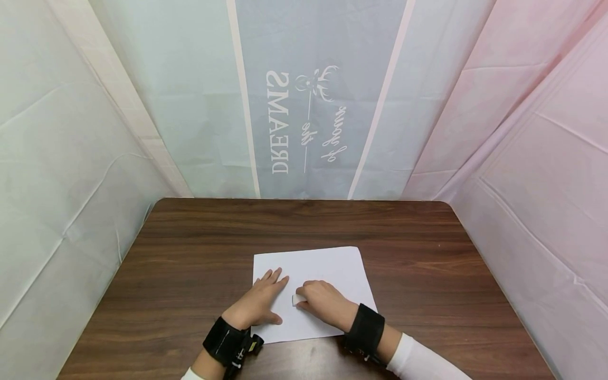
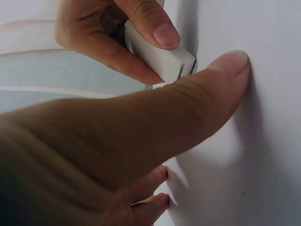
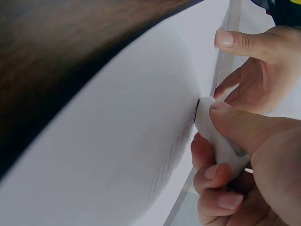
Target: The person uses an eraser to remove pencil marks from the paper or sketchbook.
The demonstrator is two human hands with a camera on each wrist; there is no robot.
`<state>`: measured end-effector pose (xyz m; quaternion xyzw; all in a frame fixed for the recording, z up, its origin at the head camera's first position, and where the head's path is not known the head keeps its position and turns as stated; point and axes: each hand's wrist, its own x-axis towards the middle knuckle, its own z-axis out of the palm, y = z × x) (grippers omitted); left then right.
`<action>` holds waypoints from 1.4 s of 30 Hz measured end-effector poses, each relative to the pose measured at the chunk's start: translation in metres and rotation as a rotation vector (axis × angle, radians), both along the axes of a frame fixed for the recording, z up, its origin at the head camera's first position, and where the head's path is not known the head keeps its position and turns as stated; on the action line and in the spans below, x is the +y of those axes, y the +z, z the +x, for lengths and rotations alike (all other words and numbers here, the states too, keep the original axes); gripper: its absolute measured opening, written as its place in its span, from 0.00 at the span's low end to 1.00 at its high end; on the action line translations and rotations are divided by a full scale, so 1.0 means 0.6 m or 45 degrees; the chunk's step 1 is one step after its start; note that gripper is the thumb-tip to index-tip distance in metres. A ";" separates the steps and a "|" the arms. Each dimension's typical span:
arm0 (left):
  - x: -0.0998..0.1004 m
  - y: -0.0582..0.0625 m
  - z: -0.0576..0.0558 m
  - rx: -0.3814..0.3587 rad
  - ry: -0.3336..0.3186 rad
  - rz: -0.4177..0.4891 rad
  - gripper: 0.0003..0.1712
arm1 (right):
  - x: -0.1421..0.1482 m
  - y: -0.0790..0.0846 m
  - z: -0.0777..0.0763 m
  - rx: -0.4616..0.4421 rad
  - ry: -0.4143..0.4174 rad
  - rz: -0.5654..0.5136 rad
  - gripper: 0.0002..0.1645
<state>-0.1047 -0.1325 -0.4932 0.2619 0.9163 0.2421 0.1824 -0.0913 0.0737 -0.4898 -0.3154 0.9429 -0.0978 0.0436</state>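
Note:
A sheet of white paper point(image 1: 318, 265) lies on the wooden table. My left hand point(image 1: 258, 302) rests on its left part, fingers spread and thumb out to the side. My right hand point(image 1: 328, 303) pinches a white eraser point(image 3: 220, 139) between thumb and curled fingers near the middle of the sheet. Dark smudges mark the end of the eraser, which meets the paper in the right wrist view. Faint thin pencil strokes point(image 3: 162, 167) run across the paper beside it. In the left wrist view my left thumb point(image 2: 202, 101) partly covers the eraser's lower end.
Brown table point(image 1: 199, 237) surrounds the paper on all sides. Pale cloth point(image 1: 313, 31) with printed lettering hangs behind the table, and more cloth lines both sides. A thin white cable point(image 1: 90, 198) runs down the left cloth. Black bands point(image 1: 364, 332) wrap both wrists.

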 end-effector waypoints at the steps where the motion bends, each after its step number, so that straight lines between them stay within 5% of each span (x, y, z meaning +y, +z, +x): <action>1: 0.000 0.000 0.000 0.001 0.000 -0.002 0.55 | 0.000 -0.001 0.000 0.009 0.002 0.010 0.11; 42: -0.001 0.003 0.001 -0.024 0.013 0.003 0.55 | 0.017 -0.003 0.007 0.121 0.003 0.130 0.10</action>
